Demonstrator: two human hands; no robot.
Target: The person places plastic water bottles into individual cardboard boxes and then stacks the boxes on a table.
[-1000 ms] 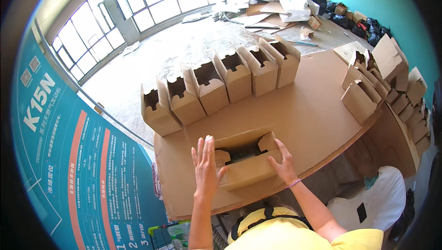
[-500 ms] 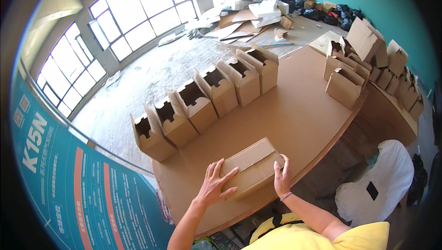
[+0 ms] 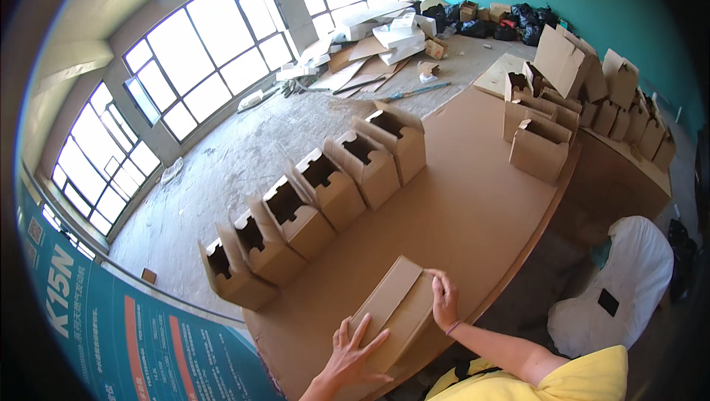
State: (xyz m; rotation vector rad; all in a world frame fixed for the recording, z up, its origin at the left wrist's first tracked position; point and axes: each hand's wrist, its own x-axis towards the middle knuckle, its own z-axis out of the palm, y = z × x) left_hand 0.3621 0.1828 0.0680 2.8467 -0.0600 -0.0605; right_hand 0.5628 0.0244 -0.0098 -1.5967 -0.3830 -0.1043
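Note:
In front of me, near the table's edge, lies a long brown cardboard box (image 3: 396, 305) with its top flap folded down. My left hand (image 3: 355, 351) rests on the near left end of the box, its fingers spread over the top edge and side. At the far right corner my right hand (image 3: 445, 302) is closed on the box, fingers bent over the flap's end. A thin band circles the right wrist. Both hands touch the box, and its underside is hidden.
Several open-topped cardboard boxes (image 3: 318, 183) stand in a slanting row along the table's (image 3: 473, 172) far left edge. More boxes (image 3: 543, 146) stand at the right end. A teal printed banner (image 3: 111, 320) borders the left, and a white sack (image 3: 617, 286) sits low at the right.
My right hand has shifted from the box's right side to its far corner, with the fingers now curled there. The box appears more steeply angled and lower in view; the view itself has also shifted.

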